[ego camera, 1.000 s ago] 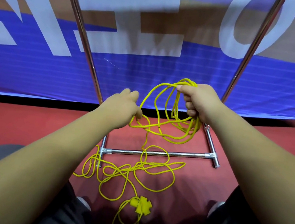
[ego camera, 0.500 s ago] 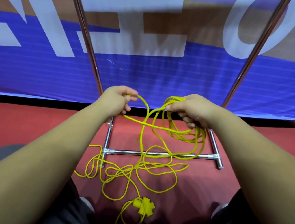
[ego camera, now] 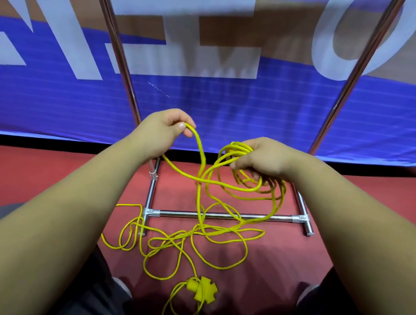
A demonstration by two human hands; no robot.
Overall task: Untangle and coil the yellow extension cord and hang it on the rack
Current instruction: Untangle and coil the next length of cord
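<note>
The left hand [ego camera: 163, 131] pinched a single strand of the yellow extension cord [ego camera: 239, 147] between thumb and forefinger, raised in front of the left upright of the rack [ego camera: 175, 213]. The right hand [ego camera: 262, 159], closer to the rack's right upright, had its fingers curled round a bundle of several loops of the same cord. Those loops hung from the fist down to the rack's low crossbar. From the left hand's pinch the strand ran down and across toward the bundle, crossing another strand above the crossbar.

The rest of the cord lay uncoiled on the red floor [ego camera: 39, 168], on the near side of the rack. It spread in loose, overlapping loops from the rack's left foot toward the middle of the crossbar. Its cross-shaped yellow socket end [ego camera: 205, 289] lay farther toward the person than the tangle, well clear of the rack's base, with one more loop trailing beyond it.

Behind the rack stood a blue banner [ego camera: 260, 116] with large pale letters.
</note>
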